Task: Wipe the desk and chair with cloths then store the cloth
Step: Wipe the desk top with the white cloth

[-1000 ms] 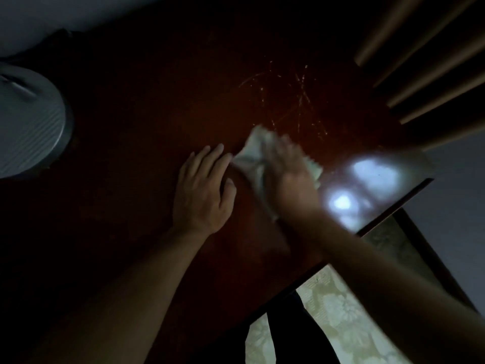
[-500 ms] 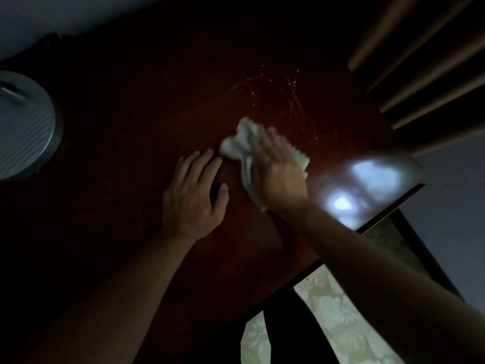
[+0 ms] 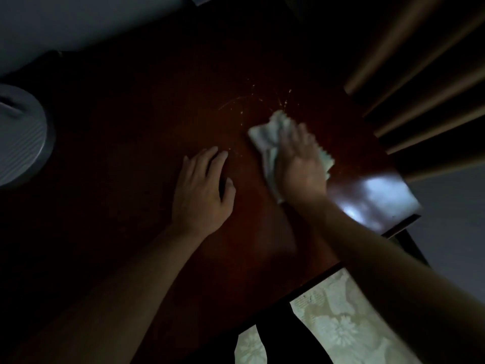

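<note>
The scene is very dark. A dark red-brown wooden desk (image 3: 147,143) fills most of the view. A pale crumpled cloth (image 3: 265,132) lies on its right part, with my right hand (image 3: 301,164) pressed flat on top of it, fingers pointing away from me. My left hand (image 3: 203,190) rests palm down on the bare desk just left of the cloth, fingers spread, holding nothing. Fine pale scratches or crumbs (image 3: 252,101) mark the wood just beyond the cloth. The chair is too dark to make out.
A round grey ribbed object (image 3: 18,137) sits at the desk's left edge. Tan vertical folds, like a curtain (image 3: 420,82), hang at the upper right. The desk's near right corner (image 3: 380,200) shines with reflected light. Below the edge shows a pale floral floor (image 3: 336,327).
My right hand has slid the cloth to the right and slightly away, opening a gap between it and my left hand. The left hand has stayed planted on the desk.
</note>
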A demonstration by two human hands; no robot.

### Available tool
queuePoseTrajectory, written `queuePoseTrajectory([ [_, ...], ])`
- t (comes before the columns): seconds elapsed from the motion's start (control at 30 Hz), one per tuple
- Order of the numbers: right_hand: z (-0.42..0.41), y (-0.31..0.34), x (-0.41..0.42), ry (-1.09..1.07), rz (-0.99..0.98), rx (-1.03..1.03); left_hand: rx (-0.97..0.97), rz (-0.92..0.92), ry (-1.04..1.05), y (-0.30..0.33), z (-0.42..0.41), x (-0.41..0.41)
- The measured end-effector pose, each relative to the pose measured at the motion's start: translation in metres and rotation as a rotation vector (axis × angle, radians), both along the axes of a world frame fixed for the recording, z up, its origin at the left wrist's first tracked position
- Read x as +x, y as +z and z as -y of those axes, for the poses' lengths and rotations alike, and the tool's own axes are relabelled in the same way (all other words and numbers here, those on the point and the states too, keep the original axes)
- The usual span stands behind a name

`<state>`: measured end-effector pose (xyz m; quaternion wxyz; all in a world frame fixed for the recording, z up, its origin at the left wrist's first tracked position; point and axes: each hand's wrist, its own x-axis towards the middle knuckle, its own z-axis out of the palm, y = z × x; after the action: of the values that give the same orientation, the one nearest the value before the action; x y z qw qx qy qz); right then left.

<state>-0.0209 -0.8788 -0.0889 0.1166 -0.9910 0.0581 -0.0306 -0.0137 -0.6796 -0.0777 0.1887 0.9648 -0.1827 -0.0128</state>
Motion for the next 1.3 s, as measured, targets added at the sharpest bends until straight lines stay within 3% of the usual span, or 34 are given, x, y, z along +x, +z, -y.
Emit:
queuePoseTrajectory([
  [0.1,0.052,0.0,0.035,-0.175,-0.081,-0.048,0.046,-0.011,0.036,-0.006,0.013,0.014],
  [0.2,0.033,-0.003,0.019,-0.223,-0.049,-0.039,0.094,0.007,0.071,-0.013,0.013,0.011],
  [0.33,-0.033,-0.005,-0.037,0.076,-0.057,-0.029,0.079,0.015,0.104,-0.015,0.016,0.013],
  [0.43,-0.029,-0.005,-0.027,0.242,-0.067,-0.052,0.082,0.018,0.103,-0.013,0.017,0.013],
  [0.63,0.025,-0.001,0.055,-0.087,-0.065,-0.086,0.068,0.019,0.116,-0.012,0.018,0.013],
  [0.83,-0.061,-0.01,-0.075,0.386,-0.108,-0.058,-0.033,0.012,0.154,-0.014,0.016,0.014],
  [0.9,-0.054,-0.01,-0.064,0.469,-0.096,-0.034,-0.055,0.015,0.159,-0.014,0.015,0.014],
  [1.0,-0.012,-0.008,0.007,0.315,-0.054,-0.14,-0.055,0.021,0.157,-0.014,0.014,0.015],
  [1.07,0.028,-0.006,0.047,-0.04,-0.112,-0.117,-0.051,0.031,0.158,-0.014,0.015,0.014],
  [1.13,0.031,-0.003,0.039,-0.287,-0.048,-0.027,-0.042,0.041,0.146,-0.014,0.015,0.013],
  [1.2,-0.006,-0.005,0.0,-0.244,0.02,-0.033,-0.021,0.051,0.132,-0.015,0.014,0.014],
  [1.3,-0.056,-0.009,-0.042,0.081,-0.005,-0.021,0.023,0.061,0.102,-0.016,0.015,0.014],
])
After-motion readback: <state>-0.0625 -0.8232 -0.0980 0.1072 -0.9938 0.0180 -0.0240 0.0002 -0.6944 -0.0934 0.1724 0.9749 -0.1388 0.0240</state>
